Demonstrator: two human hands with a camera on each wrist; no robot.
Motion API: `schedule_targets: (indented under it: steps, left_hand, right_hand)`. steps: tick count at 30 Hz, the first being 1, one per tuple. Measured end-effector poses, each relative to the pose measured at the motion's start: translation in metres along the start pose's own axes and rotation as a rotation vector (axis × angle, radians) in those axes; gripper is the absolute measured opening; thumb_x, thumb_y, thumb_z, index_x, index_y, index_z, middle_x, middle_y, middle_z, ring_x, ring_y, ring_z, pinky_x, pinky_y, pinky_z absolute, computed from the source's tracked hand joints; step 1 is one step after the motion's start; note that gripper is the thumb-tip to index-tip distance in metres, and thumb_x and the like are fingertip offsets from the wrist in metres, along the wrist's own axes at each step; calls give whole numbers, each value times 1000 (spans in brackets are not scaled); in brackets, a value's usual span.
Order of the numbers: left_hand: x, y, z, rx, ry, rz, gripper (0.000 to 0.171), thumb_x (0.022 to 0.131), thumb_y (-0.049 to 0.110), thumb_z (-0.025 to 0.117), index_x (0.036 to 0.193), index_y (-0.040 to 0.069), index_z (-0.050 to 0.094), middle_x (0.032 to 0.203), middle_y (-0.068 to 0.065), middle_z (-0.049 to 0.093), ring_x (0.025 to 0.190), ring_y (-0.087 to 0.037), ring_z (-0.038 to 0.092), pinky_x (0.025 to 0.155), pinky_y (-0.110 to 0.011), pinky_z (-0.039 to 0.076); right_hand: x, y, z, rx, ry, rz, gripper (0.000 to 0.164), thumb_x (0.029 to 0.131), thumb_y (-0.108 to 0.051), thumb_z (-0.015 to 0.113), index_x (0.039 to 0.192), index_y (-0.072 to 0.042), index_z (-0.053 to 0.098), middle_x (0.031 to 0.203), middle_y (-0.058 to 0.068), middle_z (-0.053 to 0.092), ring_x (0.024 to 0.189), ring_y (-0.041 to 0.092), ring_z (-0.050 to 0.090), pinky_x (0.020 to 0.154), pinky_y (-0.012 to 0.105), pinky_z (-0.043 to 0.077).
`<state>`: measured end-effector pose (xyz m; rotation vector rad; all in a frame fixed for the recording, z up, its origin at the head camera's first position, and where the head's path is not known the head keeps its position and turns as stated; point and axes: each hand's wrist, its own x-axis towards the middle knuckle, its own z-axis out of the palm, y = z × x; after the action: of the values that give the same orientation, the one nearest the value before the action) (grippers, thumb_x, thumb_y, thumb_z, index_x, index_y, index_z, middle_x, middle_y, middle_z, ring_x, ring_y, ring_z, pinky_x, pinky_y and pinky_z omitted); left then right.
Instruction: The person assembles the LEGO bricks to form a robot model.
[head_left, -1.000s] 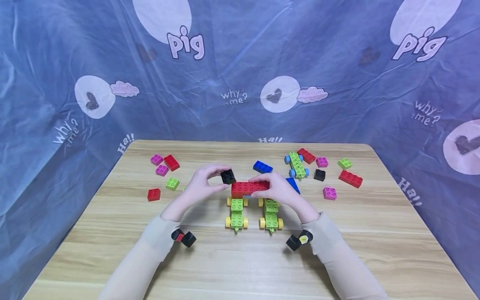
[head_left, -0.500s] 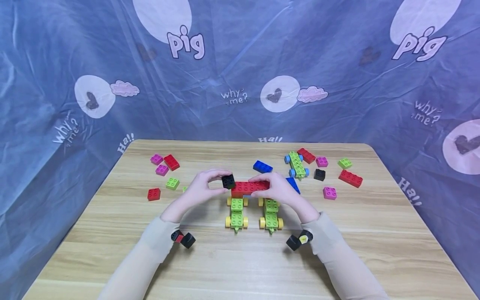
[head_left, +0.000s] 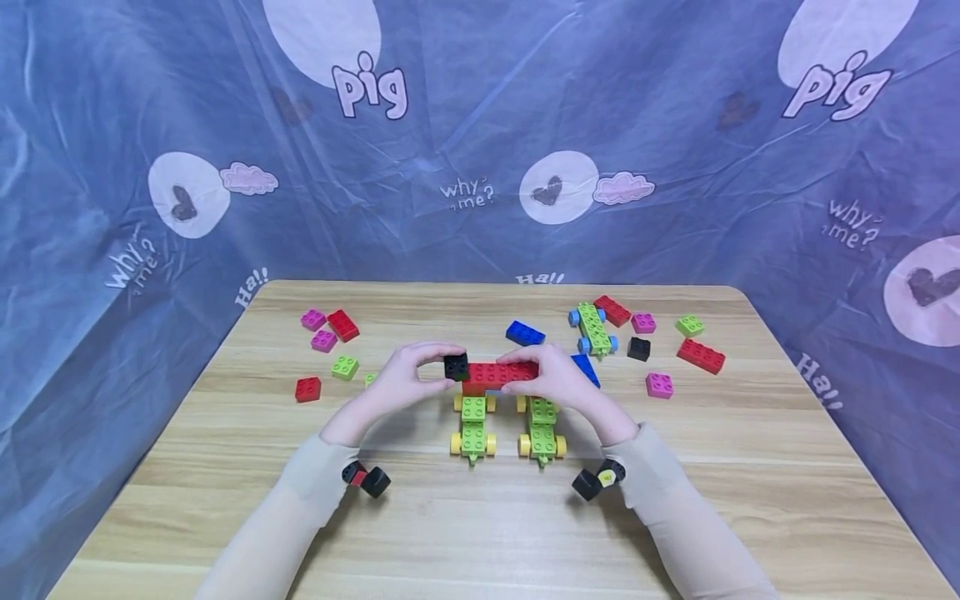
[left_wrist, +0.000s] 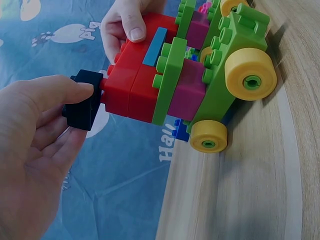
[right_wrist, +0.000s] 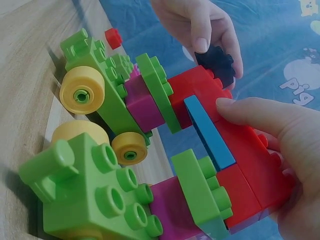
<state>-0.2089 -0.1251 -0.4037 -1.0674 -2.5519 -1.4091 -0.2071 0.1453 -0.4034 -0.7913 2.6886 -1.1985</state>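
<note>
My left hand (head_left: 405, 379) pinches a black toy brick (head_left: 456, 367) between thumb and fingers, right at the studs on the left end of a long red brick (head_left: 483, 378). In the left wrist view, the black brick (left_wrist: 80, 116) is level with those studs. The right hand (head_left: 553, 377) grips the red brick's right part, thumb on the near side. Below it, a built piece spans two green wheeled bases (head_left: 473, 437) with yellow wheels (left_wrist: 250, 75). Purple bricks (left_wrist: 187, 95), green bricks (right_wrist: 192, 187) and a blue piece (right_wrist: 209, 132) sit between bases and red bricks.
Pink bricks (head_left: 324, 341), red bricks (head_left: 307, 389) and a green brick (head_left: 346, 367) lie at left. Behind the hands is a blue brick (head_left: 526, 333). At right stand a green blue-wheeled base (head_left: 593, 328), another black brick (head_left: 639, 349) and a red brick (head_left: 701, 356).
My left hand has come down slightly, and the black brick has turned from tilted to nearly level over the red brick's left end. The right hand and the built piece stay put.
</note>
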Motion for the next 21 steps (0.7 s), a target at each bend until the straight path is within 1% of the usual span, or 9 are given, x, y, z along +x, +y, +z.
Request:
schedule_targets:
  steps: [5, 11, 17, 21]
  left_hand:
    - [1, 2, 0, 15, -19, -11, 47, 79, 1, 73, 125, 3, 63, 125, -15, 64, 118, -32, 59, 103, -48, 44]
    - [3, 4, 1, 26, -40, -31, 48, 78, 1, 73, 125, 5, 63, 126, -13, 64, 120, -31, 58, 105, -48, 42]
    - [5, 3, 0, 35, -53, -58, 48, 79, 1, 73, 125, 5, 63, 126, -13, 64, 120, -31, 57, 105, -48, 42]
    - [7, 3, 0, 41, -60, -54, 47, 78, 1, 73, 124, 4, 63, 124, -14, 65, 119, -31, 58, 104, -47, 43]
  right_hand:
    - [1, 1, 1, -3, 0, 4, 43, 81, -28, 78, 118, -9, 69, 115, 8, 70, 94, 17, 64, 78, 31, 52]
    - [1, 2, 1, -2, 3, 0, 42, 81, -28, 78, 118, -9, 69, 114, 8, 70, 91, 16, 63, 76, 31, 52]
    - [1, 1, 1, -3, 2, 2, 42, 81, -28, 78, 118, -10, 69, 115, 8, 70, 91, 16, 63, 77, 31, 52]
    - [0, 0, 0, 1, -2, 5, 43, 82, -29, 77, 118, -9, 69, 115, 8, 70, 93, 17, 63, 78, 33, 52]
